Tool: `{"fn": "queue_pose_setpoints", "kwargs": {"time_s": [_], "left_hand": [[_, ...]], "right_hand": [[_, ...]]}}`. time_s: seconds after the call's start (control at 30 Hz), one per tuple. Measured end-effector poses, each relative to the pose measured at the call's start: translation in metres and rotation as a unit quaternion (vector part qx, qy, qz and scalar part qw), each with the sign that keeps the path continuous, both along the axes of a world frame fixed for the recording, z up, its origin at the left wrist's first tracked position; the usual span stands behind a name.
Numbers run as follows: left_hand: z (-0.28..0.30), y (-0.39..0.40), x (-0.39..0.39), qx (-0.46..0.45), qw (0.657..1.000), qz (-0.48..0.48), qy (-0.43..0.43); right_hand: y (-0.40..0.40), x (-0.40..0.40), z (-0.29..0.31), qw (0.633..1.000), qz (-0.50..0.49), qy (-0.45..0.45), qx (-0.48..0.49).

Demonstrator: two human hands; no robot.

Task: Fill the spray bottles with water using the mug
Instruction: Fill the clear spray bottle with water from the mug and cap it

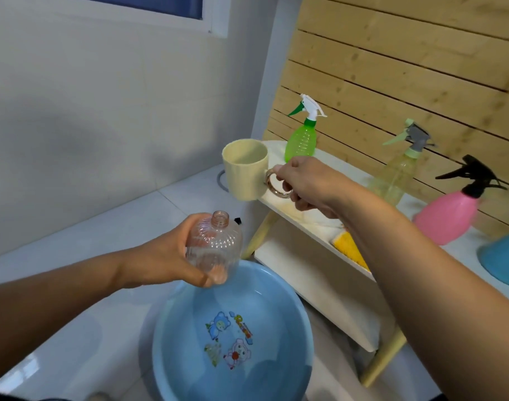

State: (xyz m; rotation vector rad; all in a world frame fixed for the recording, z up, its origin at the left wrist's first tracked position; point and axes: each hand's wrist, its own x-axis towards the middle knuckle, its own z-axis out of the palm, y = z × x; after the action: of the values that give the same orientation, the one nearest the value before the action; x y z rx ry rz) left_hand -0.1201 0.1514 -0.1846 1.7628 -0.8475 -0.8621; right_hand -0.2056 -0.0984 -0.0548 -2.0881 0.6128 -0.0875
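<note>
Head view: blue bottle (505, 260) cut off at rt edge, top hidden

Big blue bowl (189, 328) on the floor w/ cartoon animal stickers (228, 342) at the bottom. White shelf (320, 273) w/ light wood legs stands just beside it. Yellow sponge (348, 247) lies on the top board. Wall of wood planks (406, 59) behind the shelf. Gray wall (103, 111) on the left, bit of a window (149, 4) up top. White shiny floor tiles (59, 328)
</note>
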Motion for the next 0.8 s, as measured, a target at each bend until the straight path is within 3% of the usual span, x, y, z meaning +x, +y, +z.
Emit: {"fn": "queue_pose_setpoints", "kwargs": {"time_s": [0.17,0.37,0.57,0.8], "left_hand": [[-0.008,0.011,-0.001,0.022,0.999,-0.012,-0.033],[-0.023,0.014,0.005,0.041,0.996,-0.014,-0.078],[-0.032,0.003,0.013,0.032,0.994,0.000,-0.106],[-0.040,-0.004,0.015,0.041,0.992,-0.013,-0.120]], "right_hand": [[0.021,-0.011,-0.041,0.990,0.026,0.044,-0.132],[0.012,-0.014,-0.127,0.975,0.041,0.162,-0.144],[-0.008,-0.039,-0.235,0.943,0.008,0.268,-0.198],[-0.002,-0.053,-0.304,0.890,0.103,0.309,-0.319]]}}
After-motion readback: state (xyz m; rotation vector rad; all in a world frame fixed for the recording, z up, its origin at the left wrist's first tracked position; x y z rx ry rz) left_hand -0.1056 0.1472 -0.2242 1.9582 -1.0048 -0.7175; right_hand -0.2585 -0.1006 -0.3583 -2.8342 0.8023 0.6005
